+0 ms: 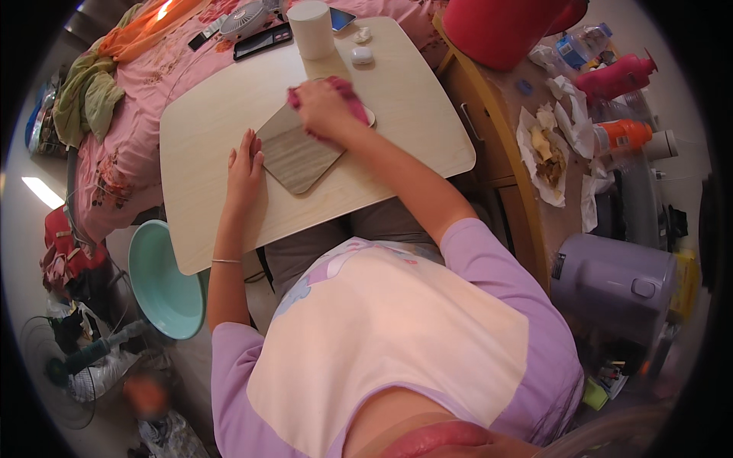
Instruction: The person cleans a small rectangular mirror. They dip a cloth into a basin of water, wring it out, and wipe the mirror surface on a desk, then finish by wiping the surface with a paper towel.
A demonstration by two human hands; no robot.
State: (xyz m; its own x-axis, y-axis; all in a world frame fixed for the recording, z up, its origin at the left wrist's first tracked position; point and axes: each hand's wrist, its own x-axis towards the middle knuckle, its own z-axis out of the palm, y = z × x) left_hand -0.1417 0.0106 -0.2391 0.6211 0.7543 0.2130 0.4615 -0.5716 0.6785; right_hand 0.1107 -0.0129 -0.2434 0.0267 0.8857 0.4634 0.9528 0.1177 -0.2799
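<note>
A flat, shiny panel with rounded corners, seemingly a mirror [298, 157], lies on the pale wooden-topped table [200, 126]. On its far right part my right hand [326, 109] presses a crumpled dark pink cloth [349, 94], partly covered by the fingers. My left hand [246, 166] rests at the panel's left edge with nothing in it, its fingers extended. Beyond the panel stands a white cylinder [312, 31], perhaps a paper roll. To its right are a small white case [361, 55] and a crumpled white tissue [362, 35].
Behind the table, a black phone [262, 42] and a small fan [243, 20] lie by the pink bedding [137, 97]. A teal basin [166, 280] is at lower left. On the right, a wooden cabinet [515, 137] bears a red bucket [492, 28], bottles and food scraps on paper.
</note>
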